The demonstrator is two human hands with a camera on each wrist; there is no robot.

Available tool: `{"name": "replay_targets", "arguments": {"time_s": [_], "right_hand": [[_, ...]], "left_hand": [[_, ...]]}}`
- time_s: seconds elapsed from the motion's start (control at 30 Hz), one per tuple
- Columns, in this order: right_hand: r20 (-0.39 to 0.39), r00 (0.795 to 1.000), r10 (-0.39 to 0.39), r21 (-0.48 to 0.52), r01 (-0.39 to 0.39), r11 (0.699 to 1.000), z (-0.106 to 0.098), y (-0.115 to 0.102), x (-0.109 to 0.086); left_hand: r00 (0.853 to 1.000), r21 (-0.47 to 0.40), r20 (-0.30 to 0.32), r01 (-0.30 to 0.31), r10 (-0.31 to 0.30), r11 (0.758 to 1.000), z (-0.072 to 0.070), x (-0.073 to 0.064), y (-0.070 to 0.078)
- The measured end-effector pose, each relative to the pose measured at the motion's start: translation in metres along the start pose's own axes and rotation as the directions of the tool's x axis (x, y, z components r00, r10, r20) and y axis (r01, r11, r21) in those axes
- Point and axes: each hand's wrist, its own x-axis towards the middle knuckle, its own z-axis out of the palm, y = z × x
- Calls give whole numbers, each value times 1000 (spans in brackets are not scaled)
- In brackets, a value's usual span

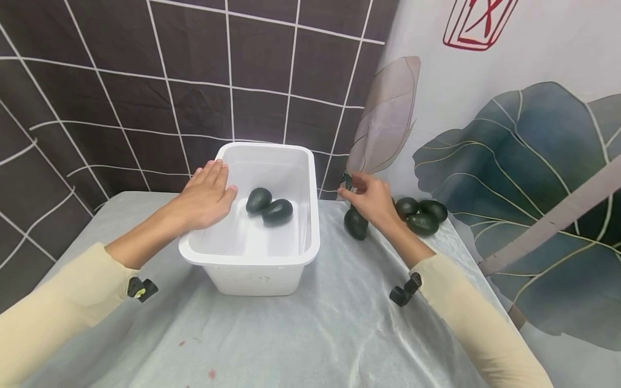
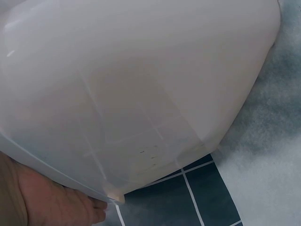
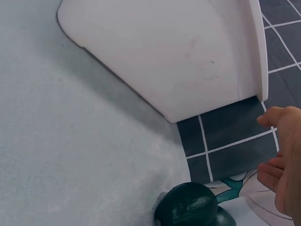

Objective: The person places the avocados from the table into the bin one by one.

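A white plastic tub [image 1: 252,260] stands on the cloth-covered table with two dark green avocados, a left one [image 1: 259,200] and a right one [image 1: 277,212], on its floor. My left hand [image 1: 206,196] lies on the tub's left rim, fingers straight; the left wrist view catches its palm [image 2: 56,202] against the outer wall. To the right of the tub, my right hand [image 1: 371,199] hovers over an avocado [image 1: 356,223], thumb and fingers apart. Nothing sits between them in the right wrist view, where an avocado [image 3: 187,205] shows below the hand [image 3: 284,155].
Several more avocados [image 1: 423,224] cluster right of my right wrist, near the table's right side. Pale grey cloth [image 1: 271,339] covers the table. Behind it hangs a dark grid-patterned backdrop [image 1: 194,108], and a leaf-printed sheet [image 1: 524,161] hangs at the right.
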Motion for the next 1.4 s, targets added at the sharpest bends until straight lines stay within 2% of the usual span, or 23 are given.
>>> {"name": "replay_targets", "arguments": {"time_s": [0.2, 0.6, 1.17, 1.4], "right_hand": [[4, 1000, 26, 4, -26, 1000, 2, 7, -3], [-7, 1000, 15, 42, -14, 999, 5, 22, -10], [40, 991, 131, -8, -130, 991, 8, 35, -22], [21, 993, 118, 4, -118, 993, 12, 43, -27]], "left_hand": [[1000, 1, -1, 1, -1, 1000, 0, -1, 1], [1000, 1, 5, 2, -2, 1000, 0, -2, 1], [1000, 1, 4, 3, -3, 1000, 2, -1, 0], [1000, -4, 7, 2, -2, 1000, 2, -1, 0]]}}
